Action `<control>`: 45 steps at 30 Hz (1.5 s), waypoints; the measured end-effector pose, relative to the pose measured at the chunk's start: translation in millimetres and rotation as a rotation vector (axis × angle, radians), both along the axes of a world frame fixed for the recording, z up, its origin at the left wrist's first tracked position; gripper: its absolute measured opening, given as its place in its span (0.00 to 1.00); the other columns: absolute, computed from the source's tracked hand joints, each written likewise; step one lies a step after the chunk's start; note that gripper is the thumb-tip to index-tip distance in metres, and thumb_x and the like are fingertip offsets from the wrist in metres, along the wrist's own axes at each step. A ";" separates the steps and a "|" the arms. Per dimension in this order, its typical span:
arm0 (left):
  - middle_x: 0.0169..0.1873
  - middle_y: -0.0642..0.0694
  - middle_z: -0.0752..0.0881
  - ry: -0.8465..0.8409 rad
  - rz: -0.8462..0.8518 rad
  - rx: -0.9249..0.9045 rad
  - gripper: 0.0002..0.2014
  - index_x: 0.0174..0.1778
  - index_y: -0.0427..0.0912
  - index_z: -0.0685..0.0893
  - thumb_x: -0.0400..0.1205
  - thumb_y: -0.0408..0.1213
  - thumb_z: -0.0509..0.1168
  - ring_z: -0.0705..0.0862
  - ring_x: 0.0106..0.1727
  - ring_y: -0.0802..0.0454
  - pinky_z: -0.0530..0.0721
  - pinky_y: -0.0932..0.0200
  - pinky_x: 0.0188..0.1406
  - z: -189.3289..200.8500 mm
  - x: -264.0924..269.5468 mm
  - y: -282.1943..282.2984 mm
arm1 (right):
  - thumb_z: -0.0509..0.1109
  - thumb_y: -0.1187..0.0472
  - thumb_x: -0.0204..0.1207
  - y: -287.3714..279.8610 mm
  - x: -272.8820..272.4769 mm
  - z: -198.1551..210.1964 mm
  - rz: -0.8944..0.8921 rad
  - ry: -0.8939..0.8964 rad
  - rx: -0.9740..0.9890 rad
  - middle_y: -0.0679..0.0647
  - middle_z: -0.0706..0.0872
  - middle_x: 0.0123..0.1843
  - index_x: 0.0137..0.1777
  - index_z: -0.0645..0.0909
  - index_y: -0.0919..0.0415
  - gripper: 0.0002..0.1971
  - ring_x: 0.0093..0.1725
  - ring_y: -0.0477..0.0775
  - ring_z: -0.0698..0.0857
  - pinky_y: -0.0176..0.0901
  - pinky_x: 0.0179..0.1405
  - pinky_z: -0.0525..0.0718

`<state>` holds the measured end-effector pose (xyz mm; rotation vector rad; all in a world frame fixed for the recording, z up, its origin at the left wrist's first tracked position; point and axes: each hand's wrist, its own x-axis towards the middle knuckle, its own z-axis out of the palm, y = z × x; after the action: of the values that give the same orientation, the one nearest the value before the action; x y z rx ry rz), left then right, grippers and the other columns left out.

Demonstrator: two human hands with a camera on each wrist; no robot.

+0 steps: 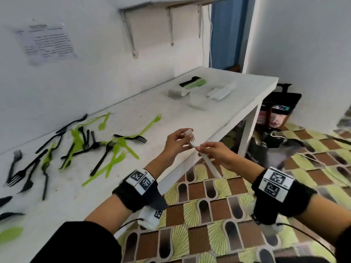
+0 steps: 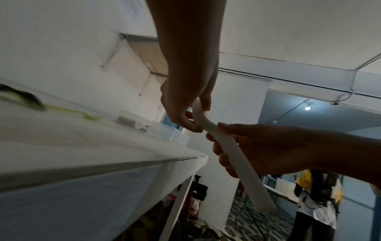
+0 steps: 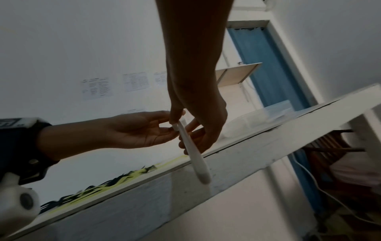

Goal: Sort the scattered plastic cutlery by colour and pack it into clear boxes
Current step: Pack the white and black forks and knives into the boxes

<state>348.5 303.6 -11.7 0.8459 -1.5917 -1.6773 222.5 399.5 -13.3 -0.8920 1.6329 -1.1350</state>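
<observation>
Both hands grasp white forks (image 1: 197, 149): the left hand (image 1: 175, 143) pinches the tines, the right hand (image 1: 216, 153) the neck. The ribbed handle slants down below the right hand, off the bench (image 1: 218, 118).

Head looks down; 2 dim wrists upward, seemingly.

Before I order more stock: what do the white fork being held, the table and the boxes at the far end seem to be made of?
White fork: matte, opaque plastic, moulded in one piece with ridged handle. Table: probably white-painted wood; scuffed, flat finish with a thick square edge. Boxes: clear, slightly cloudy plastic, since the tabletop shows through them.
</observation>
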 end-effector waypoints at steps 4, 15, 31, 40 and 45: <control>0.49 0.37 0.83 -0.014 -0.112 -0.024 0.13 0.60 0.36 0.82 0.79 0.29 0.67 0.85 0.48 0.46 0.89 0.59 0.44 0.2 -73.4 -5.1 | 0.71 0.57 0.75 8.6 -66.5 -2.9 -0.091 0.014 -0.007 0.53 0.84 0.40 0.51 0.82 0.59 0.08 0.38 0.50 0.82 0.42 0.39 0.82; 0.44 0.41 0.84 -0.011 -0.322 -0.039 0.13 0.60 0.35 0.81 0.80 0.29 0.66 0.85 0.44 0.49 0.89 0.60 0.42 14.6 -235.8 -57.0 | 0.72 0.56 0.74 -25.1 -209.6 8.1 -0.258 0.051 -0.009 0.55 0.83 0.40 0.49 0.83 0.61 0.09 0.38 0.51 0.82 0.55 0.55 0.84; 0.51 0.40 0.84 -0.083 -0.277 -0.150 0.13 0.62 0.38 0.81 0.81 0.31 0.66 0.85 0.49 0.46 0.88 0.53 0.51 63.7 -388.7 -238.6 | 0.69 0.59 0.78 -207.0 -369.3 57.5 -0.121 0.110 -0.043 0.52 0.85 0.43 0.54 0.78 0.59 0.08 0.41 0.48 0.85 0.37 0.42 0.83; 0.48 0.41 0.84 -0.052 -0.094 -0.087 0.15 0.64 0.37 0.81 0.81 0.32 0.65 0.85 0.47 0.48 0.88 0.56 0.49 72.5 -386.8 -307.5 | 0.66 0.56 0.79 -297.8 -387.5 70.3 0.103 0.135 -0.050 0.51 0.85 0.45 0.54 0.79 0.59 0.09 0.42 0.50 0.84 0.40 0.42 0.84; 0.44 0.44 0.85 -0.066 0.027 -0.081 0.13 0.61 0.38 0.82 0.81 0.32 0.65 0.86 0.45 0.49 0.87 0.53 0.53 75.5 -376.2 -332.1 | 0.64 0.53 0.80 -341.2 -387.7 72.5 0.250 0.072 -0.056 0.52 0.86 0.45 0.53 0.80 0.59 0.10 0.40 0.50 0.86 0.37 0.33 0.85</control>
<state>-27.7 -28.5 63.8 0.8862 -1.6731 -1.5700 -165.2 58.3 59.3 -1.1504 1.5038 -0.9886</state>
